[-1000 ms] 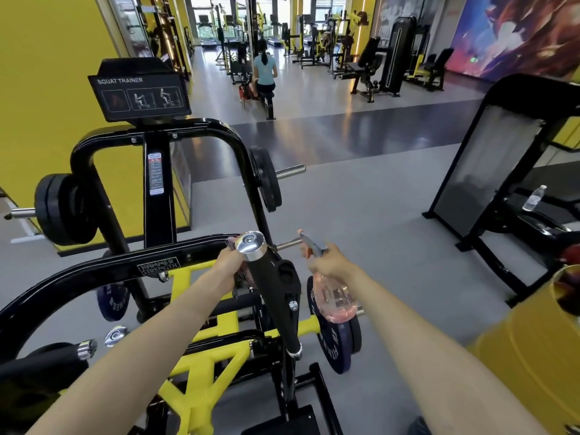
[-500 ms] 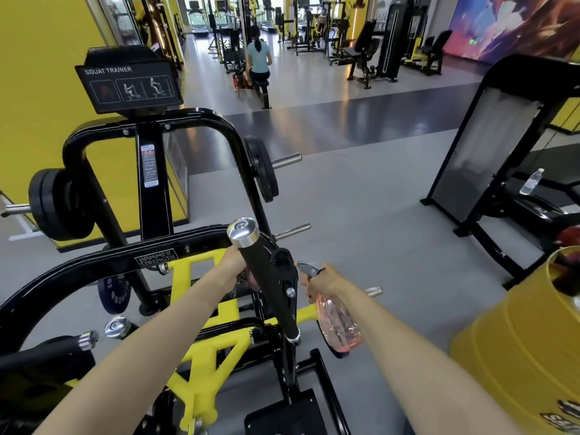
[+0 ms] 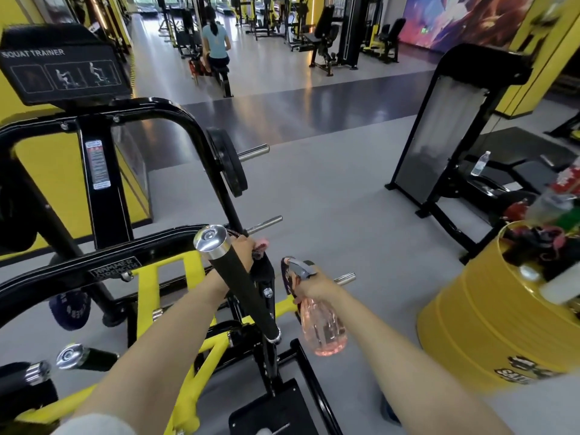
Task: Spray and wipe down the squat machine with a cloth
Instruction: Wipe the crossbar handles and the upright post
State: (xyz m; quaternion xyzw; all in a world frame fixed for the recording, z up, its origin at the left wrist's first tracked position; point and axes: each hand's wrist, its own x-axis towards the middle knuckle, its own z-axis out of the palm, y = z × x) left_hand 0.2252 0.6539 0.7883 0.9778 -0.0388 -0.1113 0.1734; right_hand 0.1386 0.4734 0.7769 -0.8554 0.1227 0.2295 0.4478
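Right, the left hand (image 3: 243, 249) is tucked just behind the black handle (image 3: 243, 285) of the squat machine (image 3: 103, 180), fingers bunched shut on a pinkish cloth (image 3: 260, 246) that pokes out to the hand's right. Just right of that grip, the right hand (image 3: 310, 285) is clamped round the neck of a pink spray bottle (image 3: 323, 328), which hangs tilted below the fist, nozzle aimed toward the handle. Whether a finger sits on the trigger, I can't tell. The risk as I judge it: the cloth hand sits close to the nozzle's line, so a squeeze could wet the knuckles rather than the grip. The bottle hangs loosely too, and could knock the bare steel peg (image 3: 344, 278) just beyond that fist.
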